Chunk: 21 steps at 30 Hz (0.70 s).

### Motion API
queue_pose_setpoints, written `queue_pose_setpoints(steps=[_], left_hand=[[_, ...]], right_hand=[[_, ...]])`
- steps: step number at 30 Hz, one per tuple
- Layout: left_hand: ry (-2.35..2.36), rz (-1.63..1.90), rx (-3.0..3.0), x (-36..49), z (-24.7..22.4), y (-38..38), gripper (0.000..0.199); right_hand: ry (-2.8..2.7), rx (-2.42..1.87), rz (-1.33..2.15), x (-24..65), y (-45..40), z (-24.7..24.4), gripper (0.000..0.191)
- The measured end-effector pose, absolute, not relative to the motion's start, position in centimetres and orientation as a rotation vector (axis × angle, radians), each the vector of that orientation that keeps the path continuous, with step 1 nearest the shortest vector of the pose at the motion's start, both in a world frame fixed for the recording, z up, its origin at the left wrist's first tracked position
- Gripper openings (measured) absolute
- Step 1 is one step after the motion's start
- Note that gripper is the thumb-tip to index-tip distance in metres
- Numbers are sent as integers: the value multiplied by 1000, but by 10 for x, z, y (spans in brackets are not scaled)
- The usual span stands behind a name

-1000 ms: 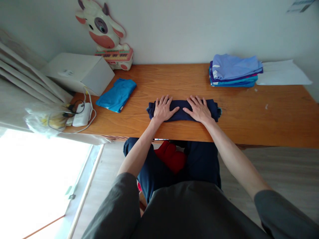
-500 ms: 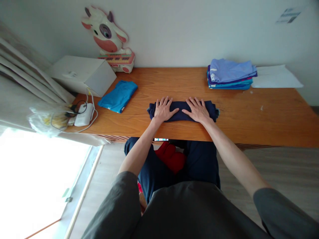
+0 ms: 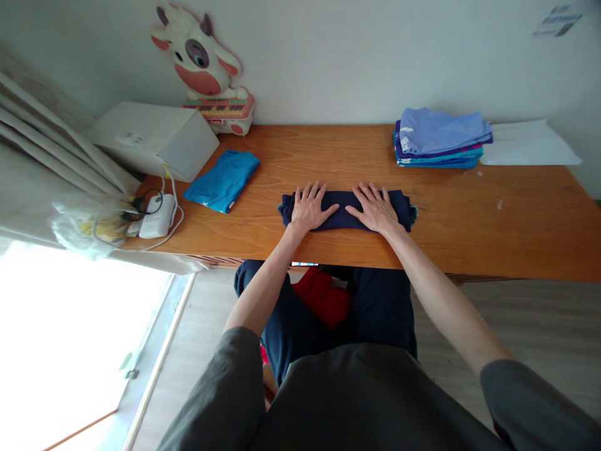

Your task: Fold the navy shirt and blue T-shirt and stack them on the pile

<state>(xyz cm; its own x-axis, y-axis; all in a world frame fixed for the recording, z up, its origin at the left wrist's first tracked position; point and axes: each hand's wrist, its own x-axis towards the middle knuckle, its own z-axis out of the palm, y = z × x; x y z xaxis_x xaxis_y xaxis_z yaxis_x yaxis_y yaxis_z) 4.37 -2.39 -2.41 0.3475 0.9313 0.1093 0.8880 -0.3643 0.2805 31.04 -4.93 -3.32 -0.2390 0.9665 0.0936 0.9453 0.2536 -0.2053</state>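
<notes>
Navy garment (image 3: 345, 211), folded into a narrow strip, lies near the front edge of the wooden table (image 3: 469, 219); left hand (image 3: 308, 208) and right hand (image 3: 374, 208) rest flat on it, fingers spread. Bare wood extends rightward; a white box (image 3: 153, 138) and blue shirt (image 3: 221, 180) occupy the left end, a folded stack (image 3: 441, 138) the back right.

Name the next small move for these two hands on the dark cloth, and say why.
Probably fold one end over the other: the left hand and right hand lie flat, fingers spread, on the navy folded cloth, a long narrow strip on the wooden table.
</notes>
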Motion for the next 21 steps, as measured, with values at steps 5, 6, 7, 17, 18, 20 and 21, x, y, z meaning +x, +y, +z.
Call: queue_pose_setpoints(steps=[5, 6, 7, 17, 18, 20, 21], left_hand=[[1666, 362, 2417, 45, -23, -24, 93], [1668, 361, 2422, 44, -24, -23, 92], [1671, 363, 2430, 44, -26, -23, 91], [1685, 337, 2460, 44, -28, -22, 93], [1687, 343, 2464, 44, -29, -22, 93], [1687, 355, 2471, 44, -30, -22, 92], [1687, 358, 2473, 44, -31, -22, 91]], right_hand=[[-2315, -1795, 162, 311, -49, -34, 89], [-2316, -1798, 157, 311, -49, -35, 89], [-2318, -1802, 151, 311, -49, -35, 90], [-2332, -1788, 131, 312, -48, -38, 94], [-2331, -1785, 135, 312, -48, -38, 95], [-2330, -1780, 143, 312, -48, -37, 96], [-2330, -1779, 146, 312, -48, -37, 97]])
